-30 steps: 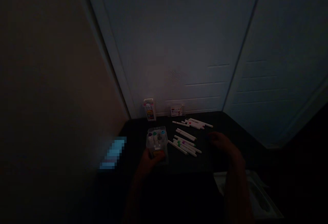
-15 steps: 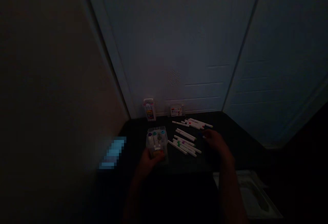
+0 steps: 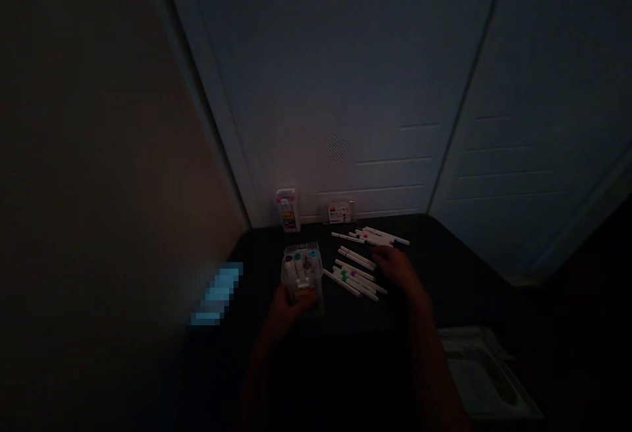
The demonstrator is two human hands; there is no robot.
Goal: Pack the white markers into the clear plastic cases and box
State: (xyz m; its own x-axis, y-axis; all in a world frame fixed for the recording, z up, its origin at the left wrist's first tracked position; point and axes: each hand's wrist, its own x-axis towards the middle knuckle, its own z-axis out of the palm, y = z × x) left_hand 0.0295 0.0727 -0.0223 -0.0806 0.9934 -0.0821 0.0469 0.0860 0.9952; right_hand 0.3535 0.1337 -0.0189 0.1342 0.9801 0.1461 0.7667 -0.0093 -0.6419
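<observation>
My left hand (image 3: pixel 289 308) is wrapped round the lower front of a clear plastic case (image 3: pixel 302 275), which has its lid raised. Several white markers (image 3: pixel 297 265) stand in the case with purple, green and blue ends upward. My right hand (image 3: pixel 395 265) is over the right ends of two white markers (image 3: pixel 356 257) that lie side by side on the dark table. Its fingers look closed, but whatever is in them is hidden in the dim light. Just in front of these lie several more white markers (image 3: pixel 356 283), some with green or purple bands.
Behind, several white markers (image 3: pixel 378 238) lie in a loose pile. A second marker case (image 3: pixel 289 211) and a small labelled box (image 3: pixel 340 213) stand against the pale panel. A blurred bright patch (image 3: pixel 217 294) is at left. A whitish tray (image 3: pixel 486 379) sits low at right.
My right hand has moved left and slightly up, to the ends of the marker pair. A dark-tipped thing at its fingers no longer shows. My left hand and the case have hardly moved.
</observation>
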